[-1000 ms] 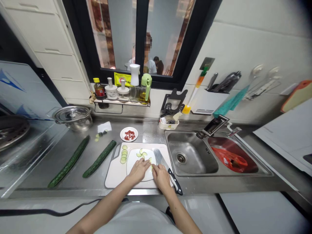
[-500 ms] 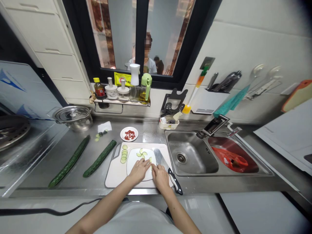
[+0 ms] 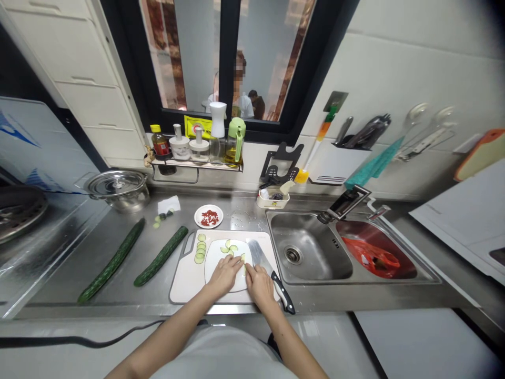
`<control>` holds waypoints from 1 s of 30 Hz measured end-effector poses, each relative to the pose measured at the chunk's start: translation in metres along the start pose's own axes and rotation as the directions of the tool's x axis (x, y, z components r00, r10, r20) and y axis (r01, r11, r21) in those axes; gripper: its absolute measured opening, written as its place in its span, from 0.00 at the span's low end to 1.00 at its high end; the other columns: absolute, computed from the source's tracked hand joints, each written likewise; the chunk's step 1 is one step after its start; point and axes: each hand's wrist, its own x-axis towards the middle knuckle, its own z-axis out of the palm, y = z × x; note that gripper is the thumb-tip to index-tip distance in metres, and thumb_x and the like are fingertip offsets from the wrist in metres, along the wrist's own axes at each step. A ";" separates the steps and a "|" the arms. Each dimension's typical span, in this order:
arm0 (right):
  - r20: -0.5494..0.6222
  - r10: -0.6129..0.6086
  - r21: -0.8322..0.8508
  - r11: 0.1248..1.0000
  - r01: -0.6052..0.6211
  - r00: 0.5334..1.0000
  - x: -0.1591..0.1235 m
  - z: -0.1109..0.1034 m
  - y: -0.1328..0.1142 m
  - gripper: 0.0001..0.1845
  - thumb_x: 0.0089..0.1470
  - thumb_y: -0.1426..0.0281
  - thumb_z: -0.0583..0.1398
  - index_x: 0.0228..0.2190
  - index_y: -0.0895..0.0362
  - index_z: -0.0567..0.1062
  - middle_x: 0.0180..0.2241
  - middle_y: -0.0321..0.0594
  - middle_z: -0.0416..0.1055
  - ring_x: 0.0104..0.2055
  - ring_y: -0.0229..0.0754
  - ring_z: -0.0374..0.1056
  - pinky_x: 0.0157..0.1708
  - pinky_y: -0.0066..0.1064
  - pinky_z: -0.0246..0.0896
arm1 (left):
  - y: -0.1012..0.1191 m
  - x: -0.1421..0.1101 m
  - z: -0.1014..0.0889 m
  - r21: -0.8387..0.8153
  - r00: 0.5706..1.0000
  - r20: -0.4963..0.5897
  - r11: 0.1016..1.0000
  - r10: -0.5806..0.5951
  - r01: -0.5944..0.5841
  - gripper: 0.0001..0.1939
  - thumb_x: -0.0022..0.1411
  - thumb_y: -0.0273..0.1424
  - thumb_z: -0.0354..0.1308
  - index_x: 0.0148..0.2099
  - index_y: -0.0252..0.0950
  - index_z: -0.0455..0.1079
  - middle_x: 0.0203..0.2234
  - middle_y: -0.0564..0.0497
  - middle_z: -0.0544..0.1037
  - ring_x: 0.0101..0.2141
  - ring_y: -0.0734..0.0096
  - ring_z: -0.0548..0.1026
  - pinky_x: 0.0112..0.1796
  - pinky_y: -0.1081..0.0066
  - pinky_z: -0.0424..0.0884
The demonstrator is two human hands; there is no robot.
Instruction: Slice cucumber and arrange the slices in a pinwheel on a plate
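Note:
A white plate (image 3: 215, 279) lies on the pale cutting board (image 3: 185, 284). Both hands are over its right half. The fingertips of my left hand (image 3: 224, 275) are closed together at a thin cucumber slice (image 3: 242, 257). My right hand (image 3: 259, 282) has its fingers bent and closed by the same slice and another bit of cucumber just below, partly covered by the fingers. Cut cucumber pieces (image 3: 229, 246) form a small pinwheel on the plate's upper part. A row of round cucumber slices (image 3: 200, 252) overlaps on the board's left. A knife (image 3: 282, 292) lies along the board's right edge.
Two whole cucumbers (image 3: 114, 263) rest on the steel counter at left, near a lidded pot (image 3: 118, 192). Behind the board stands a small dish (image 3: 220, 218) of red bits. A double sink (image 3: 311, 250) with a red bag (image 3: 373, 258) is at right.
Both hands stay almost in place at the cucumber slice on the plate. The whole view has shifted very slightly.

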 end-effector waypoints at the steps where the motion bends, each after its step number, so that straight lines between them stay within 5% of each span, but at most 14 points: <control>1: -0.001 0.001 -0.001 1.000 -0.001 1.000 0.000 0.000 0.000 0.19 0.62 0.69 0.48 0.50 0.51 0.72 0.37 0.44 0.72 0.39 0.43 0.67 0.35 0.30 0.55 | -0.001 0.000 0.000 -0.002 1.000 -0.005 1.000 0.000 0.000 0.24 0.65 0.23 0.42 0.61 0.41 0.62 0.60 0.48 0.64 0.54 0.59 0.60 0.52 0.59 0.61; 30: 0.052 0.019 0.042 0.999 -0.022 0.998 0.005 -0.009 -0.001 0.17 0.61 0.69 0.50 0.47 0.53 0.74 0.38 0.44 0.74 0.41 0.43 0.68 0.38 0.29 0.56 | 0.009 0.000 -0.003 0.010 0.998 0.029 0.999 -0.048 0.047 0.25 0.64 0.22 0.42 0.61 0.40 0.62 0.59 0.46 0.65 0.55 0.57 0.59 0.52 0.57 0.60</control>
